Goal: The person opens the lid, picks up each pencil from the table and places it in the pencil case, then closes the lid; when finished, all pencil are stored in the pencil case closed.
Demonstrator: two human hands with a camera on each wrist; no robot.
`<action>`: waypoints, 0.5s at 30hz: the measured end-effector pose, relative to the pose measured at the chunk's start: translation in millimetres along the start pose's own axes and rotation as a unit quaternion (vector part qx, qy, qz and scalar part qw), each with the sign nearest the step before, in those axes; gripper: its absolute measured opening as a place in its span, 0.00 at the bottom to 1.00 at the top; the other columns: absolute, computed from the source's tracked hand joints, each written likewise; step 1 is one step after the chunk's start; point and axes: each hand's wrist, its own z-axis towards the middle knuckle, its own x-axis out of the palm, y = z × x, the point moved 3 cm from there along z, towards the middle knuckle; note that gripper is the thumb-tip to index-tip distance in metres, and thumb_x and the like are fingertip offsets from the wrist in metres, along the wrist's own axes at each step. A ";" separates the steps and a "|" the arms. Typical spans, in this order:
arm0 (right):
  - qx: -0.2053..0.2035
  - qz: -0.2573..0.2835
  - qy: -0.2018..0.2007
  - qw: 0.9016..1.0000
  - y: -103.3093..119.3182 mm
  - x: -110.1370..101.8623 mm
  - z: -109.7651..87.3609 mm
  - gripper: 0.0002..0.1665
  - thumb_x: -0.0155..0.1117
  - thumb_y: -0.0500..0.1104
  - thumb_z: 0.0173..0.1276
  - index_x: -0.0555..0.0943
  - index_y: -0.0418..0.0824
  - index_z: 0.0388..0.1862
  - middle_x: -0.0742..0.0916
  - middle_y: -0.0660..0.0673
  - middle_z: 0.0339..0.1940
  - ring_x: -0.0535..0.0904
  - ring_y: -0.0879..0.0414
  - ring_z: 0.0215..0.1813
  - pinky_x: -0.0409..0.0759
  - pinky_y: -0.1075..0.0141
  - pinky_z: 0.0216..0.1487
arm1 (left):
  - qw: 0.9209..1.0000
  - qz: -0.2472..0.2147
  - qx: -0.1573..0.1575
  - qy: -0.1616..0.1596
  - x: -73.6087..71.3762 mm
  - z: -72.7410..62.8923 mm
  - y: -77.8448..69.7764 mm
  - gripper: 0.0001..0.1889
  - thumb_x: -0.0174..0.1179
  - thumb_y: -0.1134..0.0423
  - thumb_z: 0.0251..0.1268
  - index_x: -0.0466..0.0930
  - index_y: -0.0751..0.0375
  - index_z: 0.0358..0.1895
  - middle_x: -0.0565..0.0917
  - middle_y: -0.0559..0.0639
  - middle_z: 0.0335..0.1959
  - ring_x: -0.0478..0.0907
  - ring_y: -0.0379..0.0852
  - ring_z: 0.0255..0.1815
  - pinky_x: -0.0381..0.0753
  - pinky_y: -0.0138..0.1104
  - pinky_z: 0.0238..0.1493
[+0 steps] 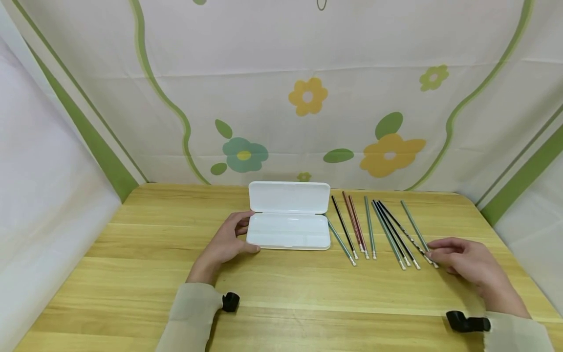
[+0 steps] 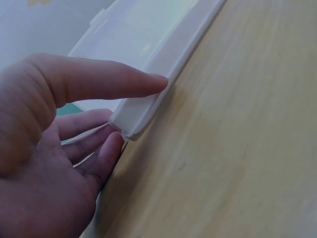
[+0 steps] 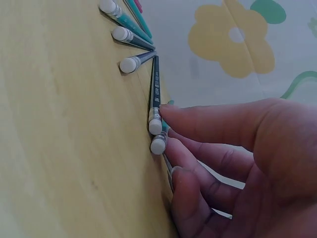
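A white pencil case point(image 1: 288, 231) lies with its lid point(image 1: 289, 197) raised at the table's middle. My left hand point(image 1: 226, 240) holds its left end, thumb at the front corner and fingers at the rear. In the left wrist view, the thumb lies along the case's front wall point(image 2: 148, 82) while other fingertips touch the end. At the right, my right hand point(image 1: 468, 259) pinches the eraser ends of a black pencil point(image 3: 156, 82) and a green pencil point(image 1: 412, 221), which cross there. Both pencils still lie on the table.
Several green, black and reddish pencils lie between the case and my right hand, including a reddish pencil point(image 1: 353, 220) and a green pencil point(image 1: 370, 227). A green pencil point(image 1: 338, 239) leans by the case's right side. A flowered cloth point(image 1: 281, 122) hangs behind the wooden table point(image 1: 308, 303).
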 end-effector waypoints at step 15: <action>0.001 -0.043 0.003 0.999 4.9 2.9 -0.7 0.32 0.72 0.59 0.75 0.86 0.36 0.63 0.86 0.64 0.42 0.77 0.64 0.38 0.79 0.66 0.38 | 1.000 0.000 0.000 0.001 0.4 0.5 0.6 0.49 0.79 0.74 0.52 0.68 0.58 0.80 0.69 0.61 0.77 0.71 0.64 0.75 0.71 0.55 0.79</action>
